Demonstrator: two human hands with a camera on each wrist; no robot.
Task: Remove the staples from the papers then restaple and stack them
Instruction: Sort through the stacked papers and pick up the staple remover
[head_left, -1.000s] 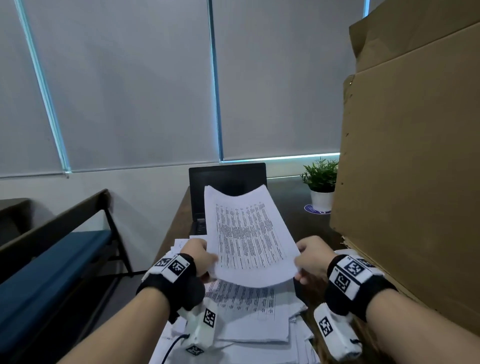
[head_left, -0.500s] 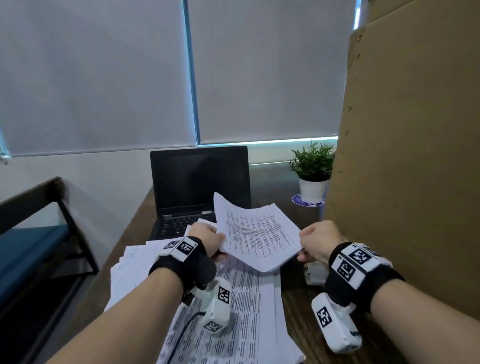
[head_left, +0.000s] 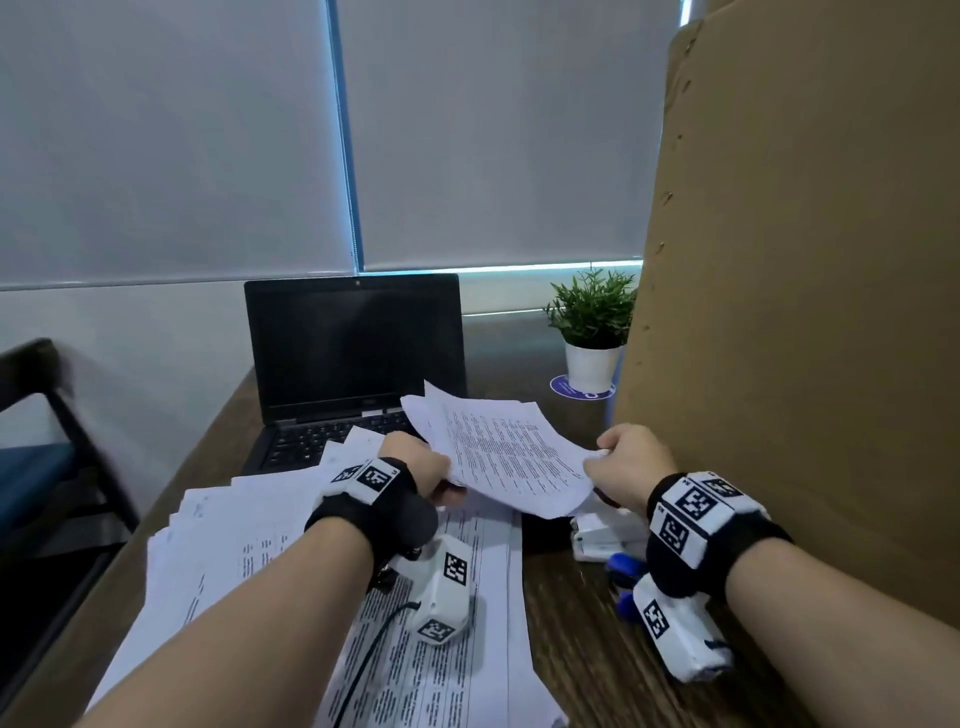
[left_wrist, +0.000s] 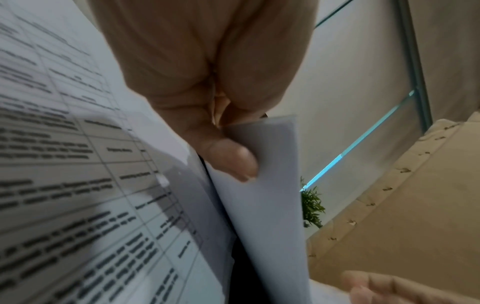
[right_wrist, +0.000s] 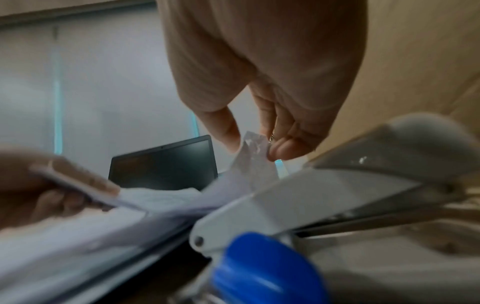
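A set of printed sheets (head_left: 506, 454) hangs low over the desk between my two hands. My left hand (head_left: 421, 462) grips its left edge, thumb pressed on the sheets (left_wrist: 262, 185) in the left wrist view. My right hand (head_left: 621, 462) pinches the right corner (right_wrist: 253, 151) between thumb and fingers. Below the right hand a white stapler (head_left: 602, 535) lies on the desk, large and blurred in the right wrist view (right_wrist: 324, 195). A blue staple remover (head_left: 626, 569) lies beside it (right_wrist: 265, 273). Loose printed papers (head_left: 291, 525) spread under my left forearm.
An open black laptop (head_left: 353, 353) stands behind the papers. A small potted plant (head_left: 592, 327) sits at the back right on a round blue coaster. A tall cardboard sheet (head_left: 800, 312) walls off the right side. A bench (head_left: 47, 457) stands left of the dark wooden desk (head_left: 582, 649).
Both hands have lowered the sheets from upright in front of me to nearly flat just above the desk. My view has tilted down and right, bringing the stapler and staple remover into sight.
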